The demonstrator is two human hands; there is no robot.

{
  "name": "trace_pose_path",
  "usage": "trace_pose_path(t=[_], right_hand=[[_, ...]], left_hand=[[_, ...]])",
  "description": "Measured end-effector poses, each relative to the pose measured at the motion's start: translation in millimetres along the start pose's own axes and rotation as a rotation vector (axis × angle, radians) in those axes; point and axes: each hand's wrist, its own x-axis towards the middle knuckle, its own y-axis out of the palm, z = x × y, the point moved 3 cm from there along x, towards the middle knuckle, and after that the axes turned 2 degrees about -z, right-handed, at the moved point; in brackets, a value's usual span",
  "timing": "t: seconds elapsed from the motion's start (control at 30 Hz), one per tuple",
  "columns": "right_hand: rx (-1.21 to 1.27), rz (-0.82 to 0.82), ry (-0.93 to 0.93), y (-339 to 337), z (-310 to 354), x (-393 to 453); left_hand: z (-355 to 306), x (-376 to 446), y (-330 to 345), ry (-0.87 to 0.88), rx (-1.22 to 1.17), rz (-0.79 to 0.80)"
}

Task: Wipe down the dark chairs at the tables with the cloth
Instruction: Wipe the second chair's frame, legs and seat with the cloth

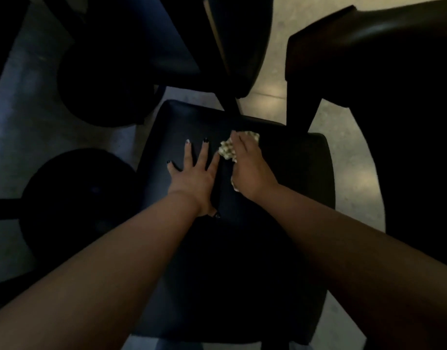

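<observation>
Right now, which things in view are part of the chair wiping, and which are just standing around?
In the job:
- cloth, under the right hand
- dark chair seat being wiped
- left hand, flat on the seat

Standing by:
- second dark chair, at right
- round table bases, at left
- pale floor

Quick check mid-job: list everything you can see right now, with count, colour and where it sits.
chair seat: one, black, centre, under both hands
cloth: one, pale patterned, on the seat beneath the right hand
other dark chairs: at least two, black, top centre and right
round bases: two, black, left side on the floor
floor: pale, grey-beige, around the furniture
left hand: flat, fingers spread, presses the seat
right hand: holds the cloth against the seat
</observation>
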Motion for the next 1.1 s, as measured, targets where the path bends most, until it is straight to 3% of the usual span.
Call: trace_pose_path(t=[0.23, 0.43, 0.6, 0.67, 0.77, 0.9, 0.97, 1.1], right_hand=[[-0.139, -0.127, -0.041, 17.6, -16.0, 8.2], [-0.066, -0.321, 0.414, -22.9, -95.4, -58.7], [0.021, -0.464, 0.651, -32.0, -104.9, -39.0], [0.07, -0.511, 0.601, -19.8, -79.8, -15.2], [-0.029, -0.41, 0.302, 12.3, -38.5, 4.2], [-0.074, -0.3, 0.101, -1.3, -66.9, -4.6], [-0.025, -0.345, 0.212, -21.0, -102.6, -21.8], [-0.012, -0.42, 0.7, -37.9, -143.0, -53.2]], left_hand=[[9.6, 9.2, 10.5, 0.044, -0.073, -0.015], [7.9, 8.5, 8.0, 0.06, -0.085, 0.004], [2.7, 11.5, 14.3, 0.053, -0.077, -0.02], [2.0, 12.7, 14.8, 0.041, -0.07, -0.028], [1.8, 11.2, 14.3, 0.031, -0.057, -0.022], [3.3, 10.8, 12.0, 0.04, -0.065, -0.01], [3.3, 10.4, 12.2, 0.047, -0.062, -0.008], [1.5, 11.9, 12.6, 0.027, -0.05, -0.019]])
